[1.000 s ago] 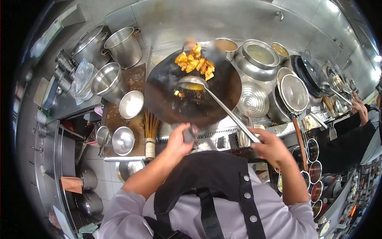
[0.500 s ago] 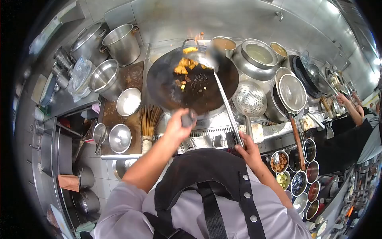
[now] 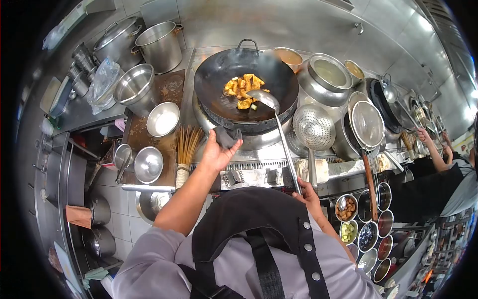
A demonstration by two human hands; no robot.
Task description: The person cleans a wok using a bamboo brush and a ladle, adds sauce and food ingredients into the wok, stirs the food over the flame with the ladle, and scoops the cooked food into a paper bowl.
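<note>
A black wok (image 3: 209,79) sits on the burner, its far loop handle upright. Golden-brown browned pieces, with a few pale green bits, lie together as food (image 3: 244,85) in its middle. My right hand (image 3: 309,198) is closed round the end of a long steel ladle (image 3: 283,137), whose bowl rests by the food. At the wok's near rim my left hand (image 3: 219,153) holds a dark grey cloth (image 3: 227,137) between thumb and fingers. The cloth covers the spot where a near handle would be.
To the right lie a perforated skimmer (image 3: 313,125) and a wood-handled strainer (image 3: 367,124). A bamboo brush (image 3: 187,149) and steel bowls (image 3: 163,119) stand left. Several ingredient pots (image 3: 368,235) are at lower right. Another person's arm (image 3: 434,147) reaches in at far right.
The wok has come down from a tilt to level, and the tossed food has settled in it. My left hand has turned palm upward; the ladle bowl has lowered into the wok.
</note>
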